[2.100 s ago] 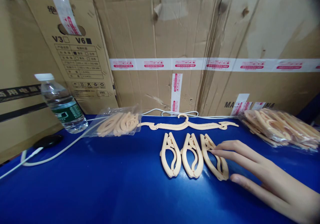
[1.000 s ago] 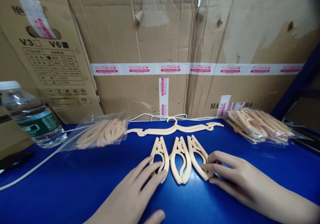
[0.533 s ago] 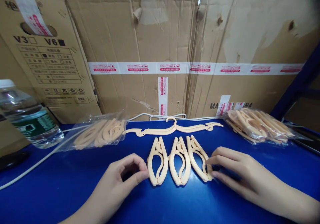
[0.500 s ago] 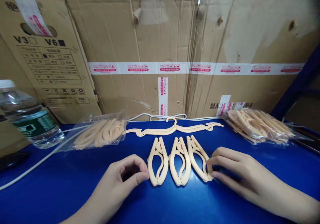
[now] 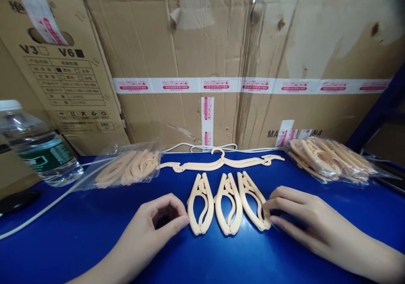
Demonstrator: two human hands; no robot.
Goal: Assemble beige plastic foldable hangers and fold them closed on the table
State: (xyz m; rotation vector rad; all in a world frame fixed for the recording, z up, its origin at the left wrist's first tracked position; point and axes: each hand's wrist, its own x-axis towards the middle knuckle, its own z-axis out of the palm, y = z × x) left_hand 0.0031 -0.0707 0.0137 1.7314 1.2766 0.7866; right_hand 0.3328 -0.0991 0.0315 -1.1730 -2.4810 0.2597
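Three cream folded travel hangers lie side by side on the blue tabletop: a left one [image 5: 209, 216], a middle one [image 5: 238, 216] and a right one [image 5: 247, 206] that leans outward at its lower end. My left hand [image 5: 158, 223] has thumb and forefinger pinched together at the left hanger's outer edge, with nothing visible between them. The fingertips of my right hand [image 5: 303, 216] rest on the right hanger's outer edge, thumb below and forefinger above. Behind these lies an unfolded hanger [image 5: 202, 165] with its hook pointing away.
Bagged folded hangers lie at left [image 5: 134, 168] and right [image 5: 332, 159]. A water bottle [image 5: 47, 153] and a black object [image 5: 19, 201] are at far left. A white cable [image 5: 44, 214] crosses the table. Cardboard boxes [image 5: 177, 56] stand along the back.
The view has shifted very slightly. Both hands and the hangers keep the same places relative to each other.
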